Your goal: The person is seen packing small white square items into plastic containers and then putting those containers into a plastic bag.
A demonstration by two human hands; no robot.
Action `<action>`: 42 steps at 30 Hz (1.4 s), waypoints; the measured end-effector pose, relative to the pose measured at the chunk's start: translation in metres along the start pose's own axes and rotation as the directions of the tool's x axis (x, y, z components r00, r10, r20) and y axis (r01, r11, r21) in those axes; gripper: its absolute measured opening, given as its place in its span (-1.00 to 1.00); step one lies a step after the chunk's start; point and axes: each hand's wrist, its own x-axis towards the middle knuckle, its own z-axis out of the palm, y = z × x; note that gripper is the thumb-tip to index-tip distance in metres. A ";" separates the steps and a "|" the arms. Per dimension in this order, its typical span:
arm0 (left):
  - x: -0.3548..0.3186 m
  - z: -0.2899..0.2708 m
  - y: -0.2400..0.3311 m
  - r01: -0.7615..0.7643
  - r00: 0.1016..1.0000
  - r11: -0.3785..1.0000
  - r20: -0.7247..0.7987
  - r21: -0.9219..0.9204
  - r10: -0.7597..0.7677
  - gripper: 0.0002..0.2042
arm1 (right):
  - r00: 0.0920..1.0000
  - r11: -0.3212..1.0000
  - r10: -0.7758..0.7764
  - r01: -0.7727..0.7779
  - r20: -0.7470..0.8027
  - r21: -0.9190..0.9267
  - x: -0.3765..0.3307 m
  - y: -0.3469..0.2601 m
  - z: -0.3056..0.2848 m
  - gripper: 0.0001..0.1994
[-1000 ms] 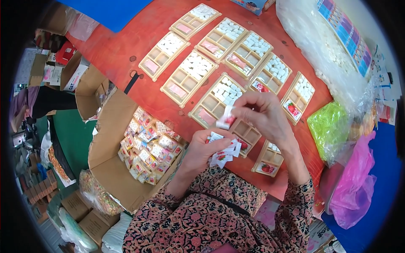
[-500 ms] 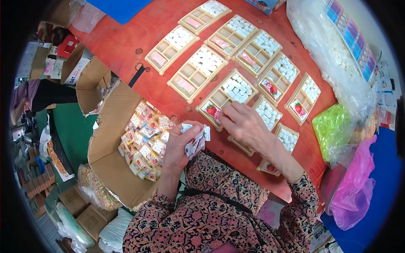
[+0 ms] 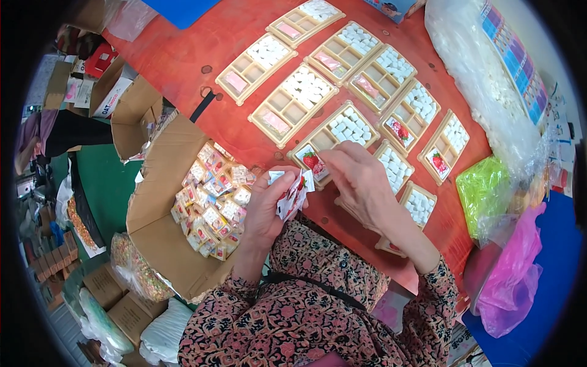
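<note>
Patterned sleeves enter from the lower edge; the left hand [image 3: 264, 211], raised above the bench [image 3: 183, 55], has its grip closed on a small fan of sachets [image 3: 292, 194] printed in red and white; the right hand [image 3: 361, 180], just beside it, rests over the nearest tray [image 3: 335, 137], fingers curled with the fingertips at a strawberry-printed sachet [image 3: 310, 161] lying in the tray's near compartment, though whether that grip is pinching it cannot be told; the tray's far compartments hold white cubes [image 3: 350, 126]; to the left, an open cardboard box [image 3: 165, 244] holds a heap of small packets [image 3: 211, 199]; farther off, more divided trays [image 3: 293, 98] lie in rows across the red bench, some with pink sachets, most with white cubes; at the right stand a green bag [image 3: 486, 196], a pink bag [image 3: 510, 281] and a large clear bag [image 3: 489, 79] of white pieces.
</note>
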 end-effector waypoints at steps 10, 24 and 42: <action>0.007 0.003 0.001 -0.044 0.999 0.998 0.012 -0.052 0.045 -0.86 | 0.896 0.668 0.292 -0.441 0.335 0.599 0.020 -0.004 -0.004 -0.87; 0.009 -0.017 0.012 -0.175 0.982 0.973 -0.100 -0.152 0.161 -0.81 | 0.827 0.382 0.367 -0.552 0.427 0.741 0.066 0.008 -0.009 -0.87; 0.010 -0.019 0.025 -0.158 0.981 0.965 -0.142 -0.210 0.130 -0.84 | 0.985 0.984 0.165 -0.161 0.046 -0.079 0.089 -0.010 0.040 -0.90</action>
